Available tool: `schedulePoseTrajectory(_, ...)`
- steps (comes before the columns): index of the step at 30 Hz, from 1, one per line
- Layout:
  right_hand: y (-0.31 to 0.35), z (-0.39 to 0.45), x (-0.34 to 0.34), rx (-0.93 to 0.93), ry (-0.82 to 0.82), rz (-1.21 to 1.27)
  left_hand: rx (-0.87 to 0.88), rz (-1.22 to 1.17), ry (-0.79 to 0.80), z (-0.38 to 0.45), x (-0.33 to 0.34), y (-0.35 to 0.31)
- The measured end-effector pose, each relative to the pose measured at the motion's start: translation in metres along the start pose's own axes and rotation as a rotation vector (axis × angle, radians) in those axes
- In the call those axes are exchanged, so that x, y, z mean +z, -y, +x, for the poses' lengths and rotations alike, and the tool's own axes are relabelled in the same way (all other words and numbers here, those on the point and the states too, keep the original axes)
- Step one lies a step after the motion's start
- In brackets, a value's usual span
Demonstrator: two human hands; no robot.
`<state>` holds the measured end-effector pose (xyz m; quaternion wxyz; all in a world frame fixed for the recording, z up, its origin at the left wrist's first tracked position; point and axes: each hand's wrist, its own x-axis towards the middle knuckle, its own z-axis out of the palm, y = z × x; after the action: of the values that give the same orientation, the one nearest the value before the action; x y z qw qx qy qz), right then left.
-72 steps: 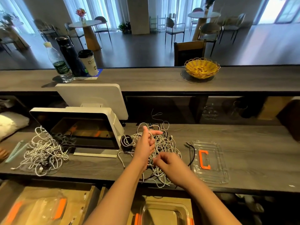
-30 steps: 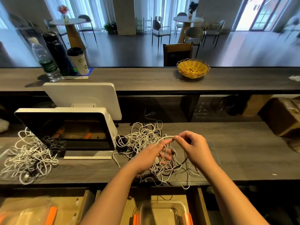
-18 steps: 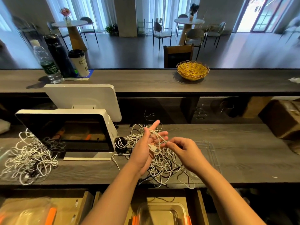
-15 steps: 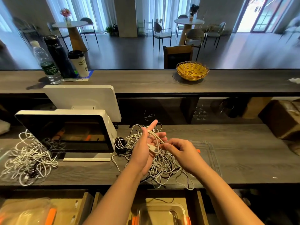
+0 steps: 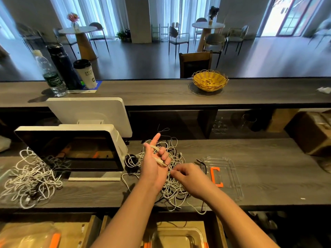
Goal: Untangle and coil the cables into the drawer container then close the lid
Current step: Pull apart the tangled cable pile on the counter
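A tangle of white and black cables [image 5: 174, 187] lies on the grey counter in front of me. My left hand [image 5: 154, 163] is raised over it, index finger pointing up, with a white cable wound round its fingers and the plug end pinned under the curled fingers. My right hand [image 5: 188, 173] pinches a strand of the same cable just right of the left palm. The clear lid with an orange clip [image 5: 222, 173] lies flat to the right of the tangle. The clear container [image 5: 176, 236] sits in the open drawer below.
A white point-of-sale screen [image 5: 71, 149] stands left of the tangle. A second cable heap [image 5: 30, 178] lies at far left. Bottles, a cup [image 5: 86, 73] and a yellow basket [image 5: 209, 80] stand on the upper ledge. A cardboard box [image 5: 315, 133] is at the right.
My right hand has dropped lower and toward me, drawing the strand down from the left fingers. The lid's orange clip, covered before, now shows. My left hand holds its raised pose.
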<state>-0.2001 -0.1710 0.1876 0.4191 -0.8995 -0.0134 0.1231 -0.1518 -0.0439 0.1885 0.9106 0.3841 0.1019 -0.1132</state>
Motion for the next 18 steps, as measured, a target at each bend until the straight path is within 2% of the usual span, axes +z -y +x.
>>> schedulePoseTrajectory(11, 0.01, -0.006, 0.003, -0.082, 0.079, -0.047, 0.135, 0.472, 0.032, 0.004, 0.003, 0.004)
schedulePoseTrajectory(15, 0.012, -0.008, 0.001, -0.121, 0.085, -0.066, 0.11, 0.61, 0.088, 0.004, 0.005, 0.008)
schedulePoseTrajectory(18, 0.014, -0.008, -0.006, -0.158, 0.043, 0.038, 0.045, 0.677, 0.156, 0.005, 0.005, 0.01)
